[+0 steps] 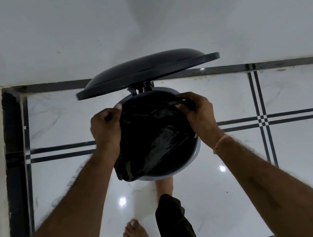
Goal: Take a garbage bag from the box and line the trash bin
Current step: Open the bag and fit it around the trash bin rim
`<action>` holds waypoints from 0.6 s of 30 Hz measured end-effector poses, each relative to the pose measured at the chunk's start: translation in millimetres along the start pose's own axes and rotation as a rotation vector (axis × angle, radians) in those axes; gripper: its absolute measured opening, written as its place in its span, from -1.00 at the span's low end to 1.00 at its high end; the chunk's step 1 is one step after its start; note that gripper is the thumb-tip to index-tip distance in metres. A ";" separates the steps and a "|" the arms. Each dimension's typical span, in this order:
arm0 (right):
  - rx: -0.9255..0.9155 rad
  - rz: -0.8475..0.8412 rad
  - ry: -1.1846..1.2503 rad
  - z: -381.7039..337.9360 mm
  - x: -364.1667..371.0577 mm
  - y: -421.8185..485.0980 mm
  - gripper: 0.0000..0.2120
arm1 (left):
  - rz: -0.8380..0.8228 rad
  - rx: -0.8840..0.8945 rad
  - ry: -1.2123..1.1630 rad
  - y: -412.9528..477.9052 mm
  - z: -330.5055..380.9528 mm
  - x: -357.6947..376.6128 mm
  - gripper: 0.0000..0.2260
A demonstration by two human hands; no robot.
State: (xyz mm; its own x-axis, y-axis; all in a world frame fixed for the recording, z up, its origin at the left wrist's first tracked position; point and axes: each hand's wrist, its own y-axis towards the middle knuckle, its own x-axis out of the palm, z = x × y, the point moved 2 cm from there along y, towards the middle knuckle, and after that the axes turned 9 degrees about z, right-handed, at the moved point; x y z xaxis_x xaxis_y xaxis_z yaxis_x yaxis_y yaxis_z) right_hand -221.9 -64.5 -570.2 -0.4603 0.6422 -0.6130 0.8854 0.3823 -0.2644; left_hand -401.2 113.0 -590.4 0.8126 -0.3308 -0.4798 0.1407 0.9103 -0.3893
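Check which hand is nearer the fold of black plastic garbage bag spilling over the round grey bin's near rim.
Left. The left hand grips the garbage bag on the fold's side; the right hand pinches it across the bin.

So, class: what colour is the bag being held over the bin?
Black: the garbage bag shows best in the head view.

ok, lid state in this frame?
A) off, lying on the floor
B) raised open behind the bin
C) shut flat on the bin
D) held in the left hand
B: the lid stands tilted up on its hinge behind the bin, and both the left hand and the right hand grip the top edge of the garbage bag over the opening.
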 end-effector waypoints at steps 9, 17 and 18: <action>0.321 -0.504 0.429 5.6 -1.9 -8.7 -0.50 | 0.076 -0.051 -0.048 4.2 -11.5 -8.0 -0.63; 0.204 -0.019 0.221 10.1 7.7 5.0 -0.54 | 0.117 0.102 0.130 3.0 -6.2 -7.7 -0.63; 0.171 0.031 0.158 9.6 10.5 7.9 -0.53 | 0.144 0.116 0.151 3.6 -4.6 -6.5 -0.63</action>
State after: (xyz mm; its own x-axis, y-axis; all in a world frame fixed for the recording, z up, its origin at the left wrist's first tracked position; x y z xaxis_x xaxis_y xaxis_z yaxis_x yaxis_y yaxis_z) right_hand -219.2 -61.1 -585.9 -0.4254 0.7532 -0.5017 0.8910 0.2515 -0.3780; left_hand -408.5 117.3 -592.3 0.7365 -0.2212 -0.6393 0.1005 0.9703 -0.2199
